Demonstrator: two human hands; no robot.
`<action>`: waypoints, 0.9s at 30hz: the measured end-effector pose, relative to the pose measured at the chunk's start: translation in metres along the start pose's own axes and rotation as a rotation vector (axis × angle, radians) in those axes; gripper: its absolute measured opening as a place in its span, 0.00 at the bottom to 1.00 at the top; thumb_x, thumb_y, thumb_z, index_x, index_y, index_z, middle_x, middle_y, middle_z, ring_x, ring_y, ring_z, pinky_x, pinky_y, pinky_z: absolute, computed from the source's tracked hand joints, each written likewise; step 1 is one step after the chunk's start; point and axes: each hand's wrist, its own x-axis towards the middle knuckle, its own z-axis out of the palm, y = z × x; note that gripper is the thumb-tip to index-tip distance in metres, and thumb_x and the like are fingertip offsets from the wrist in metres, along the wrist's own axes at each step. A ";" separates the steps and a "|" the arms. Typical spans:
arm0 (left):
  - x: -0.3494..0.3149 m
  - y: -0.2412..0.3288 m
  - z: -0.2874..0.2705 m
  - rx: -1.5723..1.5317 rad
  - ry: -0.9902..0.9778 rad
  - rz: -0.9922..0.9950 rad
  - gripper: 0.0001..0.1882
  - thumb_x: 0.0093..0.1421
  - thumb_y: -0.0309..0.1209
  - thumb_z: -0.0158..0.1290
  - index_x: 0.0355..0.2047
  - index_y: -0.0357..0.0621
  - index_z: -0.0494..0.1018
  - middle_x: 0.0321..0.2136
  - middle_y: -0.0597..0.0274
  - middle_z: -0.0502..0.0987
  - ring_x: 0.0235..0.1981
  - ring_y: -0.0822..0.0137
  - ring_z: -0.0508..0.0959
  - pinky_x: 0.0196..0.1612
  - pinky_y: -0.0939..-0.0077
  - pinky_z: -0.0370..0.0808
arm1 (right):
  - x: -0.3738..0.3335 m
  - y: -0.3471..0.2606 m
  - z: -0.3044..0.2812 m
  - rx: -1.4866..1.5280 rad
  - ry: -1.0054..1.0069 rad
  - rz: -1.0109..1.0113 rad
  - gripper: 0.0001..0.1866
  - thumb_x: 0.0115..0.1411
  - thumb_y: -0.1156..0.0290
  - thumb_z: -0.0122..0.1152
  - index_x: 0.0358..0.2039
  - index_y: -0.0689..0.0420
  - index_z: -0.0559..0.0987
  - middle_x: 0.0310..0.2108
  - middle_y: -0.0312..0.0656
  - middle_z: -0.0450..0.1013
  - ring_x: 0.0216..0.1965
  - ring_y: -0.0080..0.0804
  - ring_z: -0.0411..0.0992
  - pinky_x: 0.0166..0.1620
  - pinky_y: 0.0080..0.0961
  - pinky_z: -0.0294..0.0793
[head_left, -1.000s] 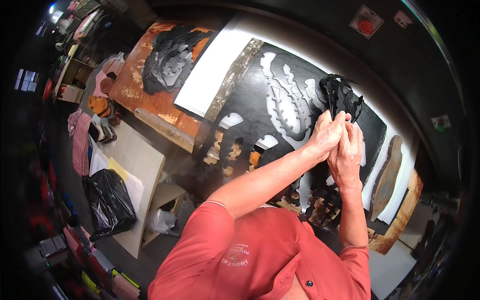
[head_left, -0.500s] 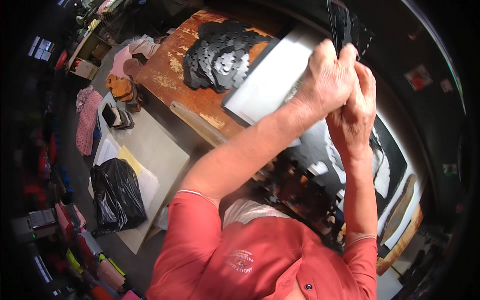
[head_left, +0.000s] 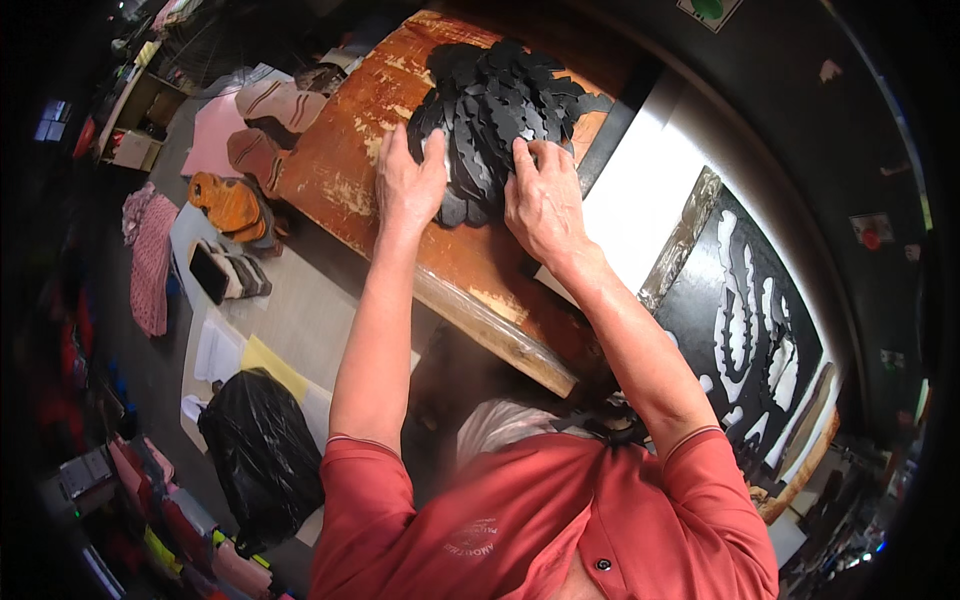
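A heap of thin black cut-out pieces (head_left: 480,120) with scalloped edges, probably leather or a similar sheet, lies on the worn reddish-brown wooden table (head_left: 340,170). At the heap's left edge is my left hand (head_left: 410,190), open, with thumb and fingers apart. My right hand (head_left: 545,205) rests against its right side, fingers bent and slightly spread over the pieces. Between them, the hands flank the heap. Part of the right fingertips' contact is hard to make out.
To the right stand a white board (head_left: 650,180) and a black sheet (head_left: 700,270) with long cut-out openings. On the lower left panel (head_left: 310,290) are a black plastic bag (head_left: 260,450), papers and a phone (head_left: 208,272). An orange bundle (head_left: 225,205) lies beyond.
Both hands have moved left and down from the upper right, where they were together at a dark strip-like object, to the heap. They are now apart, and the view has shifted.
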 end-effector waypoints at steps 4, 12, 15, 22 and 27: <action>0.005 -0.023 0.031 -0.035 -0.012 -0.002 0.41 0.71 0.52 0.54 0.68 0.25 0.66 0.71 0.29 0.61 0.73 0.36 0.62 0.76 0.55 0.58 | 0.004 -0.006 0.010 -0.287 0.011 -0.098 0.28 0.69 0.69 0.58 0.62 0.79 0.70 0.63 0.71 0.66 0.68 0.73 0.60 0.73 0.59 0.56; 0.016 -0.045 0.050 -0.255 0.071 -0.081 0.31 0.71 0.42 0.58 0.64 0.27 0.70 0.66 0.34 0.69 0.67 0.44 0.70 0.72 0.56 0.64 | 0.019 -0.025 0.012 0.024 -0.260 0.198 0.46 0.72 0.46 0.50 0.73 0.77 0.58 0.75 0.77 0.48 0.74 0.86 0.43 0.75 0.71 0.43; 0.011 -0.023 0.031 0.011 0.088 0.126 0.31 0.73 0.39 0.56 0.66 0.27 0.68 0.64 0.36 0.73 0.66 0.47 0.72 0.70 0.59 0.66 | 0.013 -0.001 -0.041 0.284 -0.207 0.164 0.40 0.70 0.50 0.57 0.69 0.73 0.67 0.69 0.71 0.61 0.71 0.77 0.56 0.72 0.60 0.58; -0.107 0.063 0.076 -0.392 -0.466 0.321 0.24 0.77 0.29 0.50 0.69 0.28 0.67 0.67 0.44 0.73 0.68 0.58 0.73 0.69 0.65 0.70 | -0.173 0.123 -0.202 0.113 0.441 0.295 0.21 0.60 0.71 0.70 0.53 0.63 0.81 0.48 0.53 0.80 0.50 0.52 0.79 0.55 0.42 0.79; -0.193 0.114 0.118 -0.082 -0.658 0.558 0.28 0.72 0.28 0.55 0.69 0.28 0.66 0.71 0.35 0.65 0.73 0.47 0.65 0.74 0.58 0.62 | -0.355 0.209 -0.360 -0.628 0.357 0.831 0.26 0.61 0.62 0.71 0.56 0.64 0.79 0.58 0.59 0.73 0.61 0.54 0.71 0.65 0.45 0.71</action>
